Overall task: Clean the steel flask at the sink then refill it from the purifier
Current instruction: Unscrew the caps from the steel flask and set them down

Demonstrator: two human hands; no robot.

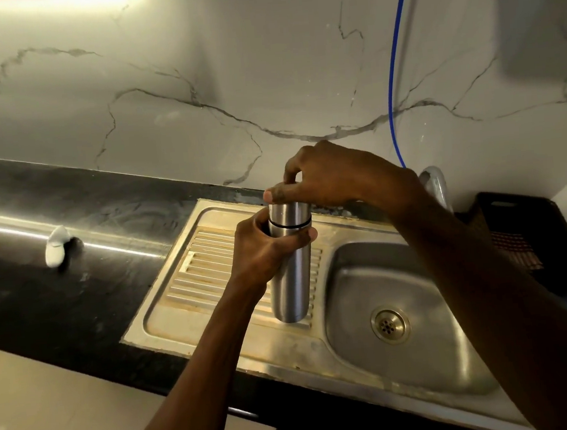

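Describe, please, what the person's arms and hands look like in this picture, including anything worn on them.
Both arms are bare as far up as the picture shows, with no sleeves in view. The left hand and the right hand wear no gloves, and no rings, watch or bracelet can be seen on the fingers or wrists. Both forearms are slim and unmarked.

Left hand (264,247) grips the flask (291,276) body — right hand (333,176) curls over its cap
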